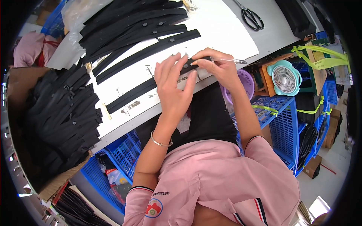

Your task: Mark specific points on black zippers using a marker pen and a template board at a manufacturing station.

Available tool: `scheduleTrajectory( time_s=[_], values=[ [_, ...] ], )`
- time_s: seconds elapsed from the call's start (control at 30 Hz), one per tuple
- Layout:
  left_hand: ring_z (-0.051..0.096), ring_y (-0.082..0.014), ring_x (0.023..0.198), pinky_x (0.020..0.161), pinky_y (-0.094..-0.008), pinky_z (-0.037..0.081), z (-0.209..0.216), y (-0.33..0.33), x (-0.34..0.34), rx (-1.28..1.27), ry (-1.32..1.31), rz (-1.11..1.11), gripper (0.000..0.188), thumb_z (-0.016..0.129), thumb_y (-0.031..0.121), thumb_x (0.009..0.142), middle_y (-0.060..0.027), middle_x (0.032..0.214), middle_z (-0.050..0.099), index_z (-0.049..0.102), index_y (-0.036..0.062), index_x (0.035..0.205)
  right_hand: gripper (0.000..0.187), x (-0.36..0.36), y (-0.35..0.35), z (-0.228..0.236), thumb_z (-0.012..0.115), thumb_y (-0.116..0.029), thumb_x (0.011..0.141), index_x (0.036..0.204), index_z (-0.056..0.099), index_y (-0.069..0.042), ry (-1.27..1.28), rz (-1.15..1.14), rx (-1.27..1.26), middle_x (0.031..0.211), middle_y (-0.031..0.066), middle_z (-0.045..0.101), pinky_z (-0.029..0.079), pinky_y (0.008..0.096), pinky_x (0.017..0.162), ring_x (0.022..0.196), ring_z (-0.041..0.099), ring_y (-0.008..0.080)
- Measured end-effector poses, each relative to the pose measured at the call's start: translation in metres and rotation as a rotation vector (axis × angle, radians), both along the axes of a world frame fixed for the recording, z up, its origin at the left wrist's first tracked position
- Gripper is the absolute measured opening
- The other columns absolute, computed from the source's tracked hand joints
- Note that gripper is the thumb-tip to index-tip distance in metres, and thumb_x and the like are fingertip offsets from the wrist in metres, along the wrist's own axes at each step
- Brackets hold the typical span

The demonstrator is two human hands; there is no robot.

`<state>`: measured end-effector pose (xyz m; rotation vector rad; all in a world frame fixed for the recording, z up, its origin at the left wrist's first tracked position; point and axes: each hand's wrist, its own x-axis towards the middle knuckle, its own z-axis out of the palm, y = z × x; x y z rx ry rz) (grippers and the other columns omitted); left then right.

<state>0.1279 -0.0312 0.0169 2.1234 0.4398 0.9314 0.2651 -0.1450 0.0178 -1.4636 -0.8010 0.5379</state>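
Note:
A long black fabric strip (130,94) lies along the near edge of the white board (151,100) on the table. My left hand (173,84) rests over this strip, its fingers stretched out and apart. At the strip's right end, my right hand (223,71) has thumb and forefinger close together beside a small dark button-like piece (185,65). A clear pen (230,60) is held in that hand, pointing to the right. Whether the right fingertips also pinch the strip is hard to tell. More black strips (151,47) with small round pieces lie just beyond.
Black-handled scissors (252,19) lie at the table's far right. A cardboard box (22,81) heaped with black strips (62,109) stands at left. Right of the table are a purple basket (247,84), a turquoise fan (284,78) and blue crates (281,124). Another person (32,51) is at far left.

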Motion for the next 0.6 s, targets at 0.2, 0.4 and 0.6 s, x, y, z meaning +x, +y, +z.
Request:
scheduleTrajectory(
  time_s=[0.2,0.4,0.6],
  values=[
    [0.068,-0.0150,0.096,0.099,-0.0326,0.048,0.025,-0.013,-0.032,-0.604,-0.075,-0.184,0.032,0.076,0.006,0.091,-0.0080,0.103,0.075,0.073,0.0024,0.122,0.032,-0.038,-0.014,0.021,0.075,-0.010,0.092,0.122,0.073,0.000,0.114,0.122,0.161,0.106,0.0079,0.076,0.054,0.0229,0.076,0.085,0.067,0.0098],
    [0.062,-0.0086,0.085,0.080,-0.0226,0.049,0.035,-0.020,-0.065,-0.722,0.008,-0.198,0.023,0.076,0.002,0.091,-0.0030,0.093,0.072,0.076,-0.0004,0.113,0.039,-0.057,-0.035,0.029,0.077,-0.008,0.091,0.127,0.066,0.002,0.153,0.165,0.194,0.089,0.0038,0.069,0.049,0.0203,0.068,0.077,0.062,0.0073],
    [0.065,-0.0095,0.087,0.081,-0.0234,0.051,0.043,-0.024,-0.088,-0.635,-0.092,-0.165,0.022,0.076,-0.002,0.090,-0.0058,0.098,0.074,0.076,-0.0010,0.112,0.013,-0.076,-0.052,0.031,0.073,-0.007,0.095,0.100,0.064,0.001,0.183,0.012,0.324,0.084,0.0079,0.069,0.046,0.0203,0.058,0.065,0.060,0.0073]
  ],
)
